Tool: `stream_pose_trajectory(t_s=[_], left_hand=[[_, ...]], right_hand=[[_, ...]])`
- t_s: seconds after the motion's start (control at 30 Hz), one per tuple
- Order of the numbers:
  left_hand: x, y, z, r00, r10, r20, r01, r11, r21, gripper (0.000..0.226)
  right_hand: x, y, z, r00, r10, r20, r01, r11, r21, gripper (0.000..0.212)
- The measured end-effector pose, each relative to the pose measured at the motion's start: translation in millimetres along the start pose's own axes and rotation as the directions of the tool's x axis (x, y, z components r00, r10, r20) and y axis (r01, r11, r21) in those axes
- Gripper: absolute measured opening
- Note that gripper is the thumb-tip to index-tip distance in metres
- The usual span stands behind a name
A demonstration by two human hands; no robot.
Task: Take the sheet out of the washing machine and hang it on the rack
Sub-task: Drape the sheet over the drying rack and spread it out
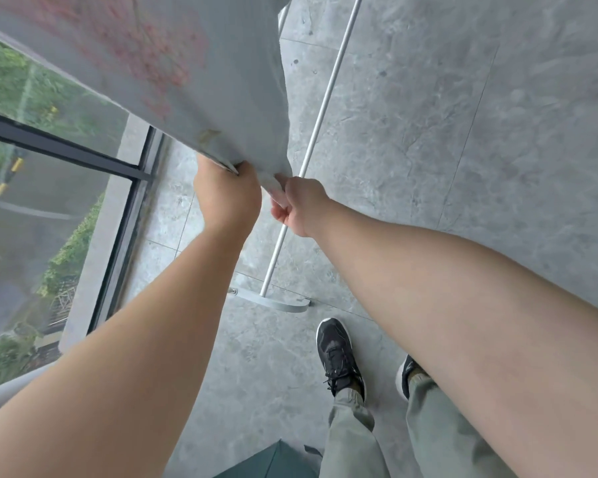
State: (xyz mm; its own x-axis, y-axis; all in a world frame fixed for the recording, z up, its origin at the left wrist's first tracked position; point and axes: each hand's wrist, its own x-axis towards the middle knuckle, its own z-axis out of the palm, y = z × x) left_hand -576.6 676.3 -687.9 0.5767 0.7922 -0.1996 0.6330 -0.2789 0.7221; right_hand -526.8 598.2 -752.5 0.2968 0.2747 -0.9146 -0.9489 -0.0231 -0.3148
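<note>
Sheet looked soft, limp, probably damp-heavy. Left grip and right grip each clenched its lower hem, a sound hold, beside rack.

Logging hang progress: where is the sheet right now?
The sheet fills the head view's upper left, between the window and the white rack pole, its lower edge gripped by the left hand and right hand.

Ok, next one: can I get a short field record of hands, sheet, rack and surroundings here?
sheet: pale with faded red print, hanging from above the frame
left hand: grips the sheet's lower edge
right hand: pinches the sheet's corner beside it
rack: white pole on curved foot, beside the sheet; top rail out of view
surroundings: grey tiled floor, window at left
</note>
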Motion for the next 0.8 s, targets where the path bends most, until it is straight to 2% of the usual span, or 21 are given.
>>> stream_pose_trajectory(t_s=[0.07, 0.2, 0.3, 0.4, 0.5, 0.57, 0.67, 0.8], left_hand=[[4.1, -3.9, 0.2, 1.000, -0.001, -0.020, 0.001, 1.000, -0.014, 0.026], [13.0, -11.0, 4.3, 0.999, 0.039, -0.010, -0.038, 0.999, 0.025, 0.013], [19.0, -9.9, 6.5, 0.997, 0.079, 0.000, -0.079, 0.997, 0.008, 0.038], [24.9, -9.8, 5.1, 0.995, 0.104, 0.000, -0.104, 0.995, -0.004, 0.048], [29.0, -16.0, 2.3, 0.994, 0.111, -0.011, -0.111, 0.993, -0.035, 0.045], [30.7, -20.0, 0.8, 0.994, 0.106, -0.040, -0.110, 0.990, -0.085, 0.037], [29.3, -19.2, -1.4, 0.995, 0.076, -0.062, -0.085, 0.983, -0.161, 0.042], [25.3, -14.9, -4.4, 0.998, 0.045, -0.050, -0.054, 0.974, -0.220, 0.046]], right_hand=[[8.0, 0.1, 3.9, 0.997, -0.045, -0.066, 0.042, 0.998, -0.055, 0.015], [25.6, 0.9, 15.7, 0.981, -0.166, -0.105, 0.153, 0.981, -0.118, 0.032], [39.3, -3.0, 24.8, 0.966, -0.240, -0.099, 0.219, 0.958, -0.186, 0.036], [51.0, -7.1, 29.9, 0.972, -0.211, -0.101, 0.184, 0.957, -0.223, 0.038], [59.5, -9.6, 33.4, 0.971, -0.213, -0.106, 0.179, 0.947, -0.268, 0.033], [61.3, -9.6, 38.4, 0.976, -0.196, -0.099, 0.172, 0.963, -0.209, 0.031], [63.5, -3.8, 47.3, 0.993, -0.106, -0.049, 0.101, 0.990, -0.096, 0.029], [68.1, 5.4, 53.7, 0.998, -0.064, -0.020, 0.062, 0.995, -0.078, 0.034]])
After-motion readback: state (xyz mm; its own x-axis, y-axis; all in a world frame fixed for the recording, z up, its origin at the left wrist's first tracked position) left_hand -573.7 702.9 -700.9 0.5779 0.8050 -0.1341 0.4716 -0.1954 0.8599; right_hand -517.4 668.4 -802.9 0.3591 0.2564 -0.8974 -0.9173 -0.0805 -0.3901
